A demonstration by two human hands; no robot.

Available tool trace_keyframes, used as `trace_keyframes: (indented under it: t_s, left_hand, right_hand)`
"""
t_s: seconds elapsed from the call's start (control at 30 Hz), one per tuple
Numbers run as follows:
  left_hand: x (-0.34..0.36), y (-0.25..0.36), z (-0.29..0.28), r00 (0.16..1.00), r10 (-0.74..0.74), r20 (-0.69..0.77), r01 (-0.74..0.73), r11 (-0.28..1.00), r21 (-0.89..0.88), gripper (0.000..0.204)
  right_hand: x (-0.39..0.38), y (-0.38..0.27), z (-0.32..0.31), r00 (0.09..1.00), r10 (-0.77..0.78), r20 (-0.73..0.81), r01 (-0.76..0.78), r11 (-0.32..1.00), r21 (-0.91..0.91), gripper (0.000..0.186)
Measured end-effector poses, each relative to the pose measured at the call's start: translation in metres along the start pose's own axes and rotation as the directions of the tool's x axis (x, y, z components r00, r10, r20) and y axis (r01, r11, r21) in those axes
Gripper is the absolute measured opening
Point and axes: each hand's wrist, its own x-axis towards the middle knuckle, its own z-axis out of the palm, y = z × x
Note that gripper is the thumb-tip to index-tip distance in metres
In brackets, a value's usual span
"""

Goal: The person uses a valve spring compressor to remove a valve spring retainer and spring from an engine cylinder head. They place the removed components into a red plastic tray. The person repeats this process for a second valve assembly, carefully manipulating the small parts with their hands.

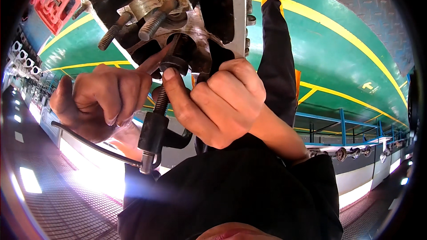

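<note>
A dirty metal engine part (193, 13) with recesses and threaded studs (153, 22) hangs at the top of the view. Below a recess stands a black screw tool (151, 135) with a threaded rod, a round cap and a long curved bar. My right hand (222, 104) grips the upper tool, thumb against the cap. My left hand (100, 95) is left of the rod, index finger stretched up into the recess beside the cap, other fingers curled; whether they hold anything is hidden.
A red rack (53, 4) lies upper left, with a row of metal parts (24, 58) along the left. Someone's dark-trousered leg (278, 53) crosses the green floor (347, 58). Blue railings (342, 124) and round metal parts (353, 153) line the lower right.
</note>
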Motion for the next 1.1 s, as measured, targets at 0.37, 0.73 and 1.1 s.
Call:
trace_keyframes:
  t_s: [0.37, 0.73, 1.1]
  left_hand:
    - [0.005, -0.001, 0.012, 0.987, -0.027, -0.158, 0.024, 0.999, -0.023, 0.067]
    - [-0.015, 0.000, 0.012, 0.983, -0.019, -0.185, 0.008, 0.998, -0.060, 0.065]
    - [-0.007, 0.004, 0.020, 0.978, 0.028, -0.205, -0.039, 0.998, -0.052, 0.054]
  right_hand:
    - [0.001, -0.001, 0.002, 0.999, 0.012, -0.033, -0.013, 1.000, -0.011, 0.016]
    - [0.003, -0.003, 0.001, 1.000, 0.006, -0.017, -0.006, 1.000, -0.007, 0.015]
    - [0.003, -0.002, -0.005, 0.999, 0.033, 0.030, -0.033, 0.999, 0.000, 0.024]
